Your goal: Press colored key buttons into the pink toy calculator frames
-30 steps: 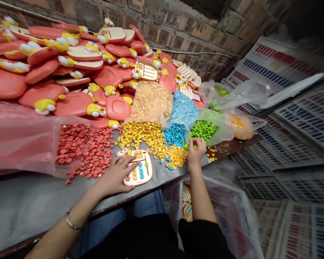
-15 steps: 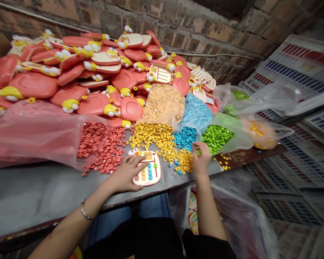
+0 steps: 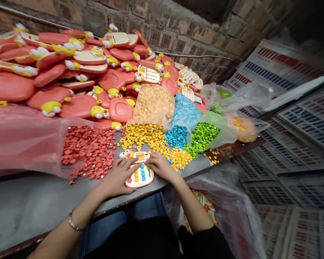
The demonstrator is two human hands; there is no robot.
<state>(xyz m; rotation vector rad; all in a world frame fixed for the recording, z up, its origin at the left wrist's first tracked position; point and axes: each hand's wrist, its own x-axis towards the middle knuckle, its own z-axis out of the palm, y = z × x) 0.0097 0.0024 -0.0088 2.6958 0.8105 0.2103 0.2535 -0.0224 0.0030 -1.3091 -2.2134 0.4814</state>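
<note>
A cream toy calculator [image 3: 138, 172] with a duck head and coloured buttons lies on the grey table top [image 3: 29, 205]. My left hand [image 3: 120, 176] is spread over its lower left side, holding it. My right hand [image 3: 160, 166] presses its fingertips on the toy's upper right corner; anything small in those fingers is hidden. Loose yellow buttons [image 3: 143, 138] spill just beyond the toy, and red ones [image 3: 90, 153] lie to its left. Blue [image 3: 176, 136] and green [image 3: 202, 136] buttons sit further right.
A heap of coral toy shells [image 3: 78, 106] rises behind the piles, backed by a brick wall [image 3: 164, 21]. Filled plastic bags [image 3: 153, 106] line the table's far side. White printed sheets [image 3: 310, 118] stand at right; a plastic bag [image 3: 226, 212] hangs below the table edge.
My right hand has moved left, from the yellow and green buttons onto the toy. My left hand stays on the toy.
</note>
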